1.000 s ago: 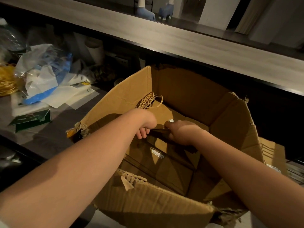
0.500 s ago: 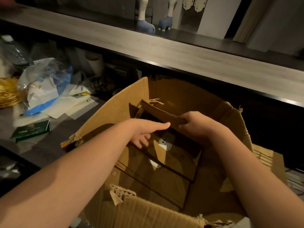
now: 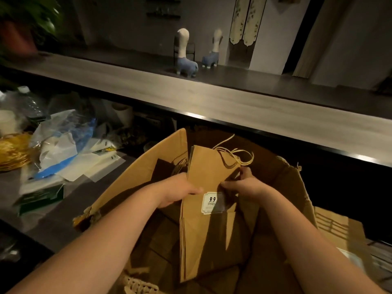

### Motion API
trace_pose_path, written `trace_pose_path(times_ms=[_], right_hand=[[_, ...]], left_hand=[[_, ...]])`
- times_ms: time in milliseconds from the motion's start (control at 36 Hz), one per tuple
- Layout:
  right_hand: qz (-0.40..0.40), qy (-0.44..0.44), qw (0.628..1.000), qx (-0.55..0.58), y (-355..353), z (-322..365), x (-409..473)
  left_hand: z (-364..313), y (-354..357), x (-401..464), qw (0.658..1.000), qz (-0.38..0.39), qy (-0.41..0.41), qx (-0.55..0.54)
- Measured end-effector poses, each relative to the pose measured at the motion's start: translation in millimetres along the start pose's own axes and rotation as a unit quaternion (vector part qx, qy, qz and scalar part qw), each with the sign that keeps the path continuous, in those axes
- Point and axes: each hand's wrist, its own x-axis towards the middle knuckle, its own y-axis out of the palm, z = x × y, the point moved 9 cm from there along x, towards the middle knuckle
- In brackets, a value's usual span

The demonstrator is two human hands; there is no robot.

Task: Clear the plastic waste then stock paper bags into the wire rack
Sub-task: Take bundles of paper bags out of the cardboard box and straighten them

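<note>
In front of me sits the cardboard box (image 3: 292, 187), open at the top, with more paper bags (image 3: 161, 236) stacked flat in its bottom. Above them, inside the box walls, I hold a bundle of paper bags (image 3: 207, 225): my left hand (image 3: 180, 192) on its left edge, my right hand (image 3: 244, 183) on its right, cord handles at the far end. Left of the box, the plastic waste (image 3: 61, 145) lies heaped on the lower counter (image 3: 70, 200). Behind the box a raised ledge (image 3: 212, 100) runs across, with two figurines (image 3: 186, 60) beyond it.
</note>
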Motion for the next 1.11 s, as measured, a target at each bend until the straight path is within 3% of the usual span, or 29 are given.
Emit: trace_pose_path(times_ms=[111, 278, 361, 472, 722, 861, 1000, 1056, 1111], right_hand=[[-0.004, -0.009, 0.985, 0.172, -12, 1, 2], [-0.032, -0.152, 0.919, 0.363, -44, 38, -9], [-0.066, -0.185, 0.924, 0.328, -52, 43, -10], [-0.075, -0.198, 0.948, 0.237, -42, 41, -12], [-0.096, -0.150, 0.956, 0.235, -40, 25, -8], [-0.131, -0.188, 0.942, 0.247, -44, 29, -12], [-0.179, -0.125, 0.940, 0.262, -33, 15, -7], [-0.138, -0.107, 0.970, 0.168, -12, 12, -3], [-0.049, -0.102, 0.993, -0.024, 24, 7, 1]], left_hand=[[-8, -17, 0, 0.999, -0.039, 0.032, -0.003], [-16, -50, -9, 0.982, -0.158, 0.085, -0.067], [-9, -55, -6, 0.975, -0.194, 0.071, -0.079], [5, -47, 6, 0.980, -0.194, 0.039, -0.017], [16, -40, 17, 0.982, -0.186, 0.027, -0.002], [9, -52, 13, 0.969, -0.236, 0.071, 0.013], [-26, -71, -8, 0.936, -0.311, 0.157, 0.048], [-33, -78, -14, 0.924, -0.337, 0.167, 0.070], [-37, -81, -18, 0.917, -0.349, 0.176, 0.084]])
